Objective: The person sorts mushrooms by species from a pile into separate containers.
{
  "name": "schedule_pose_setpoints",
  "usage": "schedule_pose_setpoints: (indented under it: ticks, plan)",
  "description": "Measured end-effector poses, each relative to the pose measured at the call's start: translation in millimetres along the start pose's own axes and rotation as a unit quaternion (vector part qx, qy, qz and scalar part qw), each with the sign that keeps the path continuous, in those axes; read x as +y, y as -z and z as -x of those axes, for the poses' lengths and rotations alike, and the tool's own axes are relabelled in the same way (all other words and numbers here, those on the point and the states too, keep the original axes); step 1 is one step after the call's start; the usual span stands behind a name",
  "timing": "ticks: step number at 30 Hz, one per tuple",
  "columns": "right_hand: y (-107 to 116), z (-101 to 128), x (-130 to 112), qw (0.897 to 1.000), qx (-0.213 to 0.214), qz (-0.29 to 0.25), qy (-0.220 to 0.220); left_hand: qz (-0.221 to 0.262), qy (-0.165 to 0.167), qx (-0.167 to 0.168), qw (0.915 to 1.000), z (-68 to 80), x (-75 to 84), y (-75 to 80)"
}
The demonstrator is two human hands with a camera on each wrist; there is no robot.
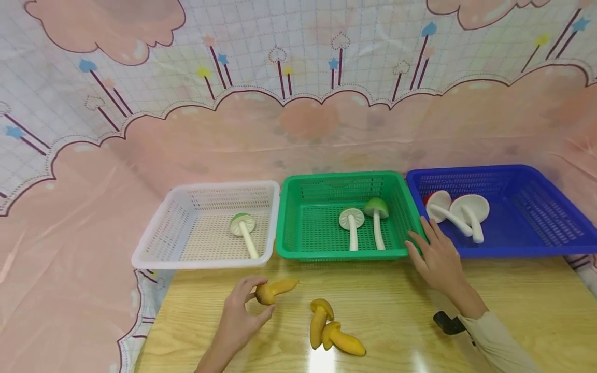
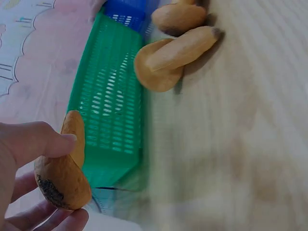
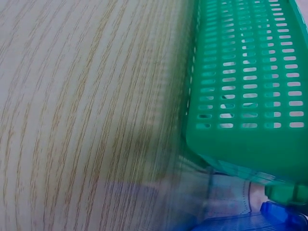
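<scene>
My left hand (image 1: 252, 299) pinches a yellow toy mushroom (image 1: 272, 290) just above the wooden table (image 1: 513, 311), in front of the white basket (image 1: 154, 243). The left wrist view shows thumb and fingers of that hand (image 2: 72, 178) round the mushroom's cap (image 2: 62, 180). Two more yellow mushrooms (image 1: 320, 318) (image 1: 345, 342) lie together on the table to the right of it, also in the left wrist view (image 2: 168, 60). My right hand (image 1: 426, 243) rests with straight fingers against the right front corner of the green basket (image 1: 336, 254). That hand is out of the right wrist view.
The white basket holds one green-capped mushroom (image 1: 243, 228). Two mushrooms (image 1: 352, 223) (image 1: 377, 212) lie in the green basket, two white ones (image 1: 462, 215) in the blue basket (image 1: 536, 248). A pink patterned cloth (image 1: 70, 207) covers the back and left side.
</scene>
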State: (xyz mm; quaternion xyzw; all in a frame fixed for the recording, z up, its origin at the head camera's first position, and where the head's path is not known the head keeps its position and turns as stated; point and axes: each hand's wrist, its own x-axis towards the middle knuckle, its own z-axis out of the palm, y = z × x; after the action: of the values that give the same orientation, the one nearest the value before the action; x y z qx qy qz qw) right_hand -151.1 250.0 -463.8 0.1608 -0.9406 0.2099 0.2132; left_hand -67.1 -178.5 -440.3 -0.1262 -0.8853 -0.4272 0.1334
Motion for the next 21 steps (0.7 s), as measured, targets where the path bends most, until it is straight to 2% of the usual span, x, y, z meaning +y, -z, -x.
schedule_pose_setpoints:
  ticks: [10, 15, 21]
  plan:
    - [2, 2, 3, 1.0, 0.009, 0.0, 0.0, -0.014, -0.026, -0.007, 0.9996, -28.6, -2.3, 14.7]
    - [2, 5, 4, 1.0, 0.006, 0.006, -0.004, -0.015, -0.043, -0.014, 0.9989, -37.2, -0.6, 20.4]
    - [-2, 4, 4, 1.0, -0.011, 0.011, -0.007, -0.03, -0.044, 0.011, 0.9985, -43.5, -5.0, 33.0]
